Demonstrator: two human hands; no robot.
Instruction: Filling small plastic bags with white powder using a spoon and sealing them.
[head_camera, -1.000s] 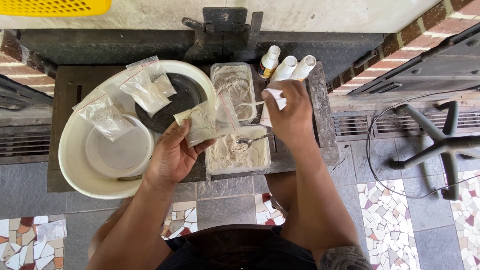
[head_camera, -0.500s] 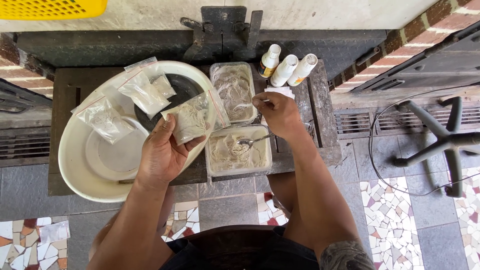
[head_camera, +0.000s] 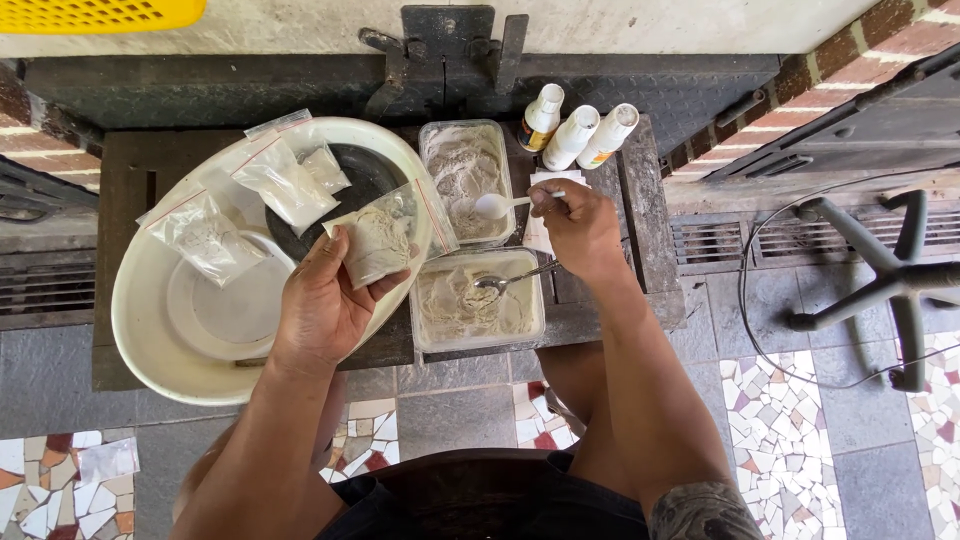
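Currently left hand (head_camera: 325, 305) grips a small clear bag (head_camera: 385, 235) of pale powder, mid-frame, over the basin rim. Right hand (head_camera: 580, 230) pinches a white spoon (head_camera: 497, 205), its bowl over the upper tray (head_camera: 465, 175) of grey-white powder. Lower tray (head_camera: 478, 300) holds similar powder plus a metal spoon (head_camera: 512, 279). White basin (head_camera: 150, 320) at left carries three filled bags. Three white bottles (head_camera: 578, 135) stand upper centre on the tabletop (head_camera: 130, 170).
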